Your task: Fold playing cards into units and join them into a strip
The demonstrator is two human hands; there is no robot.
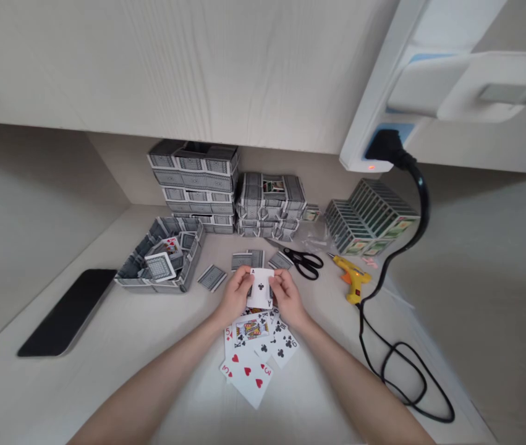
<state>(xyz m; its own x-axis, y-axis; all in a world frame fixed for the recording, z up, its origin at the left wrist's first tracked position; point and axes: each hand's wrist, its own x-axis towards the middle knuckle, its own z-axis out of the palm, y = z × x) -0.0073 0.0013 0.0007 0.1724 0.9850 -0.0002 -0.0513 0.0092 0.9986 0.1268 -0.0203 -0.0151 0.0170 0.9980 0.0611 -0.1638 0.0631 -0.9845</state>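
An ace of clubs playing card [261,288] is held face up between both hands at the middle of the table. My left hand [236,293] pinches its left edge, and my right hand [288,298] grips the right edge with thumb and fingers. Patterned grey bits show at both edges by the thumbs; whether they are folds or another card I cannot tell. Just below lie several loose face-up cards, among them a king of clubs [252,329] and a three of hearts [247,372]. Beyond the hands, face-down cards [212,278] are scattered.
On the left stand a box made of cards [151,287] holding loose cards and a black phone [68,312]. Stacked card boxes [202,185] line the back. To the right are black scissors [306,262], a yellow glue gun [354,278], card packs [369,216] and a black cable [386,266].
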